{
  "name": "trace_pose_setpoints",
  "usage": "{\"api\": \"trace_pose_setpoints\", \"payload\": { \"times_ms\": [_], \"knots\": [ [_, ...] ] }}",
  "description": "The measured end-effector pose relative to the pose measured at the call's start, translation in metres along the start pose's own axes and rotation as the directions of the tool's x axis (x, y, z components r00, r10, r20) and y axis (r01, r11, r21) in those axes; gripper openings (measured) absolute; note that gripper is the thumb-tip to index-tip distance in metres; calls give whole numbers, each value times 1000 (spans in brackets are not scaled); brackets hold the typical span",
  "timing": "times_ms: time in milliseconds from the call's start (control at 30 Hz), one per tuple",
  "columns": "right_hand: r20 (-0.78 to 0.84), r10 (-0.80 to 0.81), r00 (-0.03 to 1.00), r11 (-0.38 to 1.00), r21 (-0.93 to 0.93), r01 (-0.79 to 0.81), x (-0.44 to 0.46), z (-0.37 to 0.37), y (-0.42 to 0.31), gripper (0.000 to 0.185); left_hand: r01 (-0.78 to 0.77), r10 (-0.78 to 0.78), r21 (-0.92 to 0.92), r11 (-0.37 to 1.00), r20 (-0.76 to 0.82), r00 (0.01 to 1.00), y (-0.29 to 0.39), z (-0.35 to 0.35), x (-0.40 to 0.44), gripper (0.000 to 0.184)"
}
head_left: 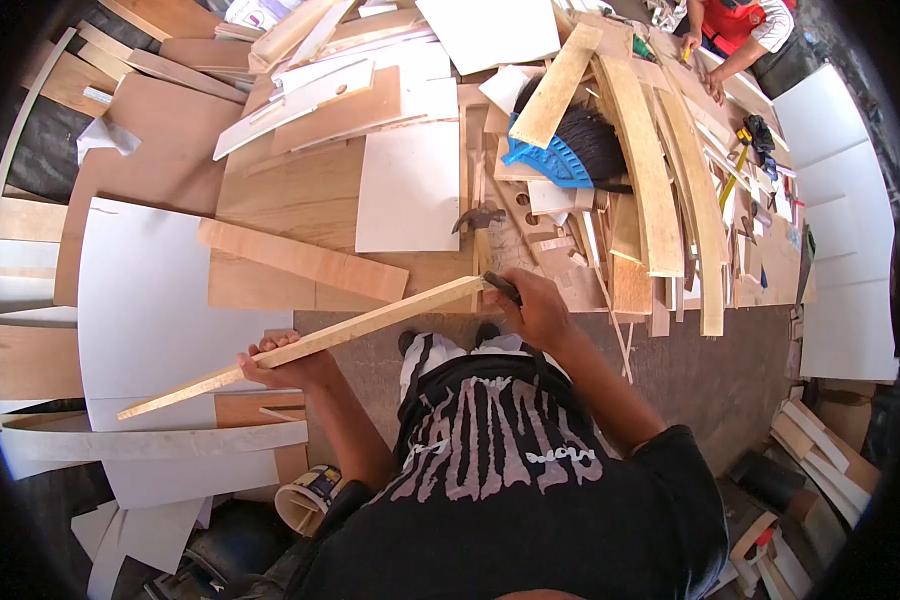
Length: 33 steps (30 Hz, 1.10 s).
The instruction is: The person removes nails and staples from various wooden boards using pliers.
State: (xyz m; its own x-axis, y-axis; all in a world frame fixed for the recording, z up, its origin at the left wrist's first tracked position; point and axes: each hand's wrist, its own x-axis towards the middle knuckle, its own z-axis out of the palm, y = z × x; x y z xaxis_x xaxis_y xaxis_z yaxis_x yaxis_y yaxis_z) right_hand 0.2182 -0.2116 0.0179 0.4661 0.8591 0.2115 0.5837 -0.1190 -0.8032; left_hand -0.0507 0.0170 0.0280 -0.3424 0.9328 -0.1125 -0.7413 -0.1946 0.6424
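A long, narrow wooden strip (370, 322) slants across the front of my body, raised at its right end. My left hand (288, 362) is closed around it from below, left of the middle. My right hand (536, 312) is closed on a small dark hand tool (502, 288), whose tip meets the strip's right end; its exact kind is unclear. Just beyond that end, a claw hammer (481, 218) lies on the workbench (290, 195). A flat wooden board (305, 260) rests on the bench behind the strip.
White panels (408, 190) and stacked boards cover the bench. A blue broom head (560, 160) lies among long planks (640, 170) on the right. A co-worker in red (735, 30) is at the far right. A bucket (308, 498) stands by my left elbow.
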Motion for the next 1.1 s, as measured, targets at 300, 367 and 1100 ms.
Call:
{"api": "trace_pose_setpoints", "payload": {
  "times_ms": [300, 367, 1100],
  "knots": [
    [-1, -5, 1000, 995, -104, 5, -4, -14, -1, 21, -66, 67, -21, 998, 53, 996, 5, 5, -11, 36],
    [6, 51, 999, 997, -60, -50, -7, -13, -4, 22, -72, 73, -28, 997, 30, 997, 7, 11, -18, 37],
    [-7, 460, 888, 862, -236, -449, -19, -10, -49, 30, -146, 147, 59, 988, -12, 989, 9, 28, -32, 43]
  ]
}}
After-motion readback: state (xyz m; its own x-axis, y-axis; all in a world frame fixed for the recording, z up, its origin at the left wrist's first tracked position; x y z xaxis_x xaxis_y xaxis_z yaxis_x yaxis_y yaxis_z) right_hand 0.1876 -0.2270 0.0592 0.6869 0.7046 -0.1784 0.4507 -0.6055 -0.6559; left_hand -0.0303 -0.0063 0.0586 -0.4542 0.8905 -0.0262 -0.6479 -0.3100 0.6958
